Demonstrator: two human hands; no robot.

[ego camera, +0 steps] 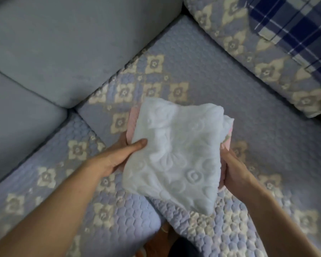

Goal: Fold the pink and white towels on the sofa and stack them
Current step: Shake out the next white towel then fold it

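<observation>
The sofa (174, 58) fills the frame: plain grey-blue back cushions (63, 52) in the upper left, a quilted lilac cover (119, 216) with cream flowers on the seats, a blue checked cloth (295, 28) in the upper right. In the centre the folded white towel (174, 156) lies on the pink towel (132, 117). The left hand (117, 156) and the right hand (233, 167) grip the stack at its sides, fingers clamped around the edges.

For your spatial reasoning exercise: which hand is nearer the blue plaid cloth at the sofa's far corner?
Right. The right hand grips the towel stack's right edge, on the side toward the blue plaid cloth; the left hand holds the opposite edge, farther away.
</observation>
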